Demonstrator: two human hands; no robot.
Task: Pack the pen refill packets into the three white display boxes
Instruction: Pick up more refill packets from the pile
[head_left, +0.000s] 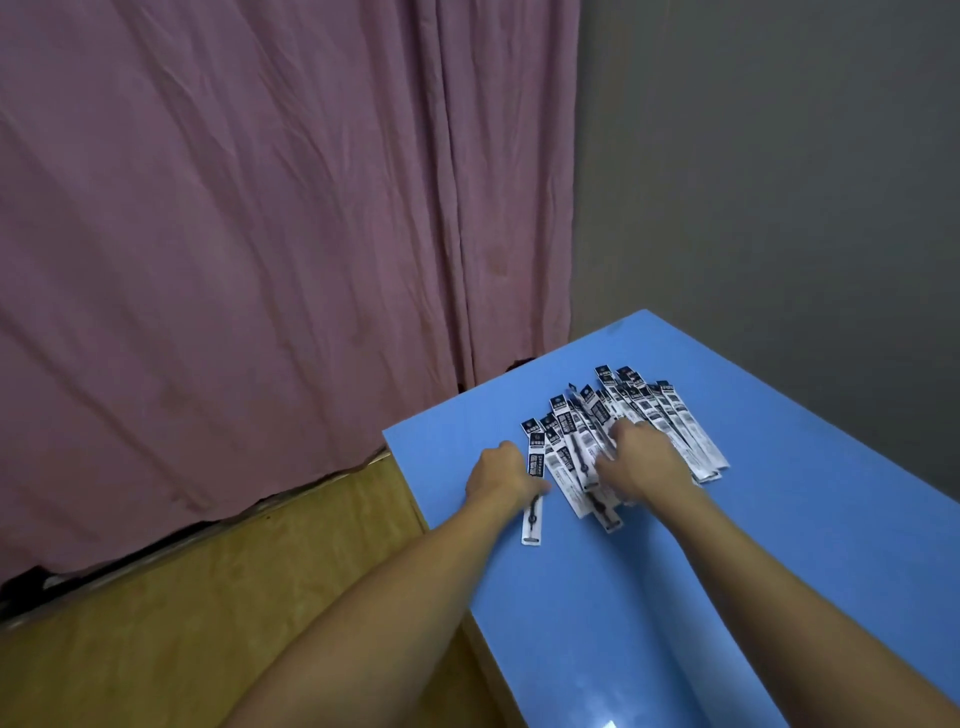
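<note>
Several black-and-white pen refill packets (670, 415) lie fanned in a loose pile on the blue table (779, 545). My left hand (501, 470) is at the pile's left edge, fingers curled round one packet (533, 514) that sticks out toward me. My right hand (641, 460) lies on the middle of the pile, fingers bent down among the packets; whether it grips any is hidden. No white display box is in view.
A pink curtain (260, 234) hangs behind the table on the left, a grey wall (779, 156) on the right. Wooden floor (208, 623) shows beside the table's left edge. The table's near corner lies close to my left hand.
</note>
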